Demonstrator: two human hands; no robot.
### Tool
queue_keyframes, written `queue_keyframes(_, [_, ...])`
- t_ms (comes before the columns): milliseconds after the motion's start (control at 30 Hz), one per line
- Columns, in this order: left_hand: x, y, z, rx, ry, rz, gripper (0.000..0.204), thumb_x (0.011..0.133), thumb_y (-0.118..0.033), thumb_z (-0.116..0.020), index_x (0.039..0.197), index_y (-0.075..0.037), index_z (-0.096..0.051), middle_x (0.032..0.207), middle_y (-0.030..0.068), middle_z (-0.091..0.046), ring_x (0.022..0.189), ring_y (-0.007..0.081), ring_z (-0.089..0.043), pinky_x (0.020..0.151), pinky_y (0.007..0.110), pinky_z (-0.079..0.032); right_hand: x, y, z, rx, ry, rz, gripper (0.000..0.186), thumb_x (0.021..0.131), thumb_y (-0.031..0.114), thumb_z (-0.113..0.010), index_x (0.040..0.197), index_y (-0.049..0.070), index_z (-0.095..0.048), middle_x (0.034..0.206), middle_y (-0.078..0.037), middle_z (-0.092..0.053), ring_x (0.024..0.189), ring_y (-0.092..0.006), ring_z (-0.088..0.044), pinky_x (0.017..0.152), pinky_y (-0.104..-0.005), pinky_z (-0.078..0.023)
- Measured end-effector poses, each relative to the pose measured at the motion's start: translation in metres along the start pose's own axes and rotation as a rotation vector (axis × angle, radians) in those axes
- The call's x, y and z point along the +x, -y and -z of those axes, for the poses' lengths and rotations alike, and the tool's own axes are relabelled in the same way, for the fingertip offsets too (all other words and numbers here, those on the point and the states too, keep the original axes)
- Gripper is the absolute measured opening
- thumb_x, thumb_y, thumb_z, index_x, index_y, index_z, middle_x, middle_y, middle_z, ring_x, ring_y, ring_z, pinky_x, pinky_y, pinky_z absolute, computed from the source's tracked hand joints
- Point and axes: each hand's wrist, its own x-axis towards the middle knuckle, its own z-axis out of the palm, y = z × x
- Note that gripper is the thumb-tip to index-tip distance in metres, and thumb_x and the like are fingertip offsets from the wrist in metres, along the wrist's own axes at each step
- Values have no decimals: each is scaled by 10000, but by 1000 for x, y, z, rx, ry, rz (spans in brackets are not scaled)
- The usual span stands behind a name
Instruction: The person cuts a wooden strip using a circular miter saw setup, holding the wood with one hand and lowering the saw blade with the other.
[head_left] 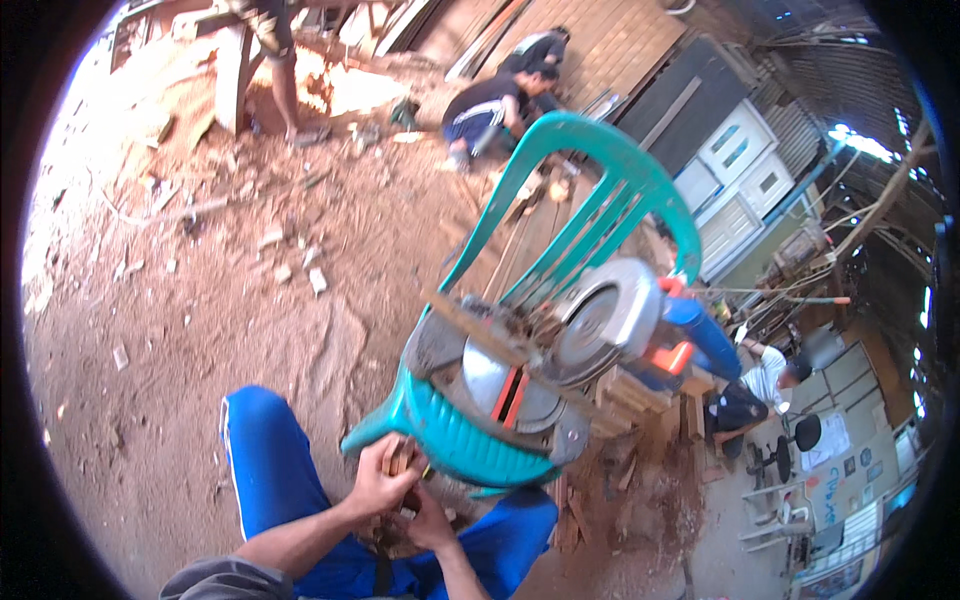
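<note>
My left hand (376,482) is closed around a small brown piece of wood (402,458), held above my lap. Just beside it, my right hand (428,522) has its fingers curled in close to the same spot; what it grips is too small and hidden to make out. A thin yellow bit shows between the two hands. Right in front of them stands a green plastic chair (455,440), bearing a mitre saw (590,325) with a round blade guard, blue body and orange handle. A wooden strip (475,328) lies across the saw.
Stacked wood blocks (635,395) are right of the saw. Wood scraps (318,280) litter the dirt floor at left. Two people crouch beyond the chair, another person (765,385) sits at right, and someone's leg (284,95) shows at the far left by a wooden post.
</note>
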Motion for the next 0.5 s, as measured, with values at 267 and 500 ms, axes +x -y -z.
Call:
queue_keyframes(267, [-14, 59, -4, 342, 265, -377, 466, 749, -258, -820, 1127, -66, -628, 857, 159, -698, 764, 314, -720, 689, 402, -562, 18, -57, 5, -267, -137, 307, 400, 817, 170, -790, 1173, 51, -653, 1153, -161, -691, 1050, -315, -694, 884, -448, -544])
queue_keyframes(500, [-41, 91, -21, 505, 668, -219, 505, 796, -338, -783, 1193, -77, -610, 928, 197, -705, 851, 396, -711, 732, 463, -573, 2, -58, -12, -361, -246, 246, 419, 815, 184, -795, 1186, 52, -650, 1137, -161, -696, 1038, -320, -696, 883, -451, -545])
